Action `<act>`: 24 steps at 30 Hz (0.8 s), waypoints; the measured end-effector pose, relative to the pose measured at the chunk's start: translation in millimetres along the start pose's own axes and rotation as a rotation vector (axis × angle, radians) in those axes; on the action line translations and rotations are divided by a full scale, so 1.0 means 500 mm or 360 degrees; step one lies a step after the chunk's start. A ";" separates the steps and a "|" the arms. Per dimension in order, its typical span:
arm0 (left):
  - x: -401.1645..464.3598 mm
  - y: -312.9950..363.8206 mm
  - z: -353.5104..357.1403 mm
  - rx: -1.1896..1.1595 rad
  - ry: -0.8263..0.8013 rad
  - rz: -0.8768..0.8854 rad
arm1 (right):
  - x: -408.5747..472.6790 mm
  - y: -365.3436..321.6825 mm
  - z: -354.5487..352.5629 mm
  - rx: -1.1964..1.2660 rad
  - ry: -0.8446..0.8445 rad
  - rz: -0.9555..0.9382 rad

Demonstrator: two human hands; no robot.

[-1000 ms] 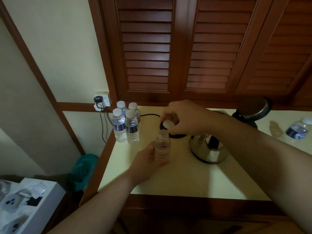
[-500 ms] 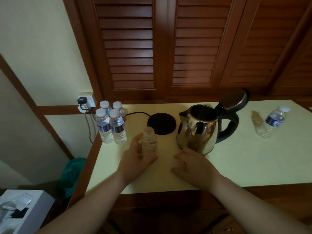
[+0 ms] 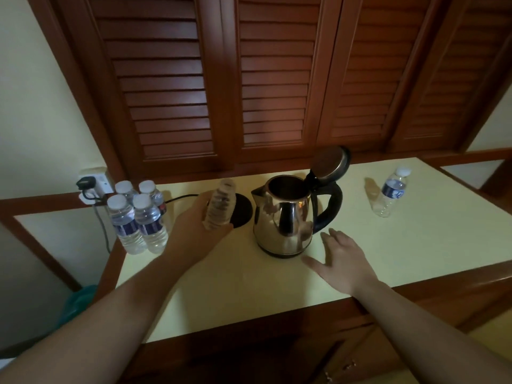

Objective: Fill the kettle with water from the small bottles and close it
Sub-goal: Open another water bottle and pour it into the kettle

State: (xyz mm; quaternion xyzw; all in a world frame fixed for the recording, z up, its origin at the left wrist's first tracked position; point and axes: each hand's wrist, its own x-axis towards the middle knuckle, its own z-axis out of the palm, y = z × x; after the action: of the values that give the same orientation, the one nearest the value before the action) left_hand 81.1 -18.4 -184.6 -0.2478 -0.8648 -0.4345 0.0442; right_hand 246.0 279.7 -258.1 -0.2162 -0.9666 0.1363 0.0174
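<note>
A steel kettle [image 3: 285,217] with a black handle stands on the pale counter [image 3: 415,245], its lid [image 3: 331,163] swung up and open. My left hand [image 3: 194,231] grips an uncapped small water bottle [image 3: 220,207], lifted off the counter and tilted toward the kettle, just left of its spout. My right hand [image 3: 342,260] lies open, fingers spread, on the counter just right of the kettle's base. Several capped small bottles [image 3: 138,217] stand grouped at the counter's left end. One more capped bottle [image 3: 390,192] stands far right.
The kettle's round black base [image 3: 242,212] sits behind the held bottle, its cord running left to a wall socket [image 3: 92,184]. Brown louvred doors [image 3: 263,79] back the counter. A clear object [image 3: 370,187] stands left of the far-right bottle.
My left hand has lifted the uncapped bottle off the counter and tilted it toward the kettle. My right hand came off the cap, lowered to the counter, then slid right past the kettle's base.
</note>
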 end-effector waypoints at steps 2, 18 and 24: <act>0.032 0.023 -0.011 0.0117 -0.0061 0.0080 | 0.008 -0.012 0.003 -0.0037 0.0003 0.0016; 0.156 0.104 -0.015 0.0818 -0.0124 0.0472 | 0.007 -0.023 0.007 -0.0124 -0.0079 0.0024; 0.163 0.112 -0.020 0.0983 -0.0133 0.0602 | 0.006 -0.025 0.005 -0.0134 -0.0087 0.0021</act>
State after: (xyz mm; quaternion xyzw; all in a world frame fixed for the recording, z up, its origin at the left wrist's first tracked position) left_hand 34.4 33.6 -113.7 -0.3958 -0.8952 -0.1266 0.1613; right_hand 238.0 269.5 -257.3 -0.2192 -0.9702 0.1013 -0.0192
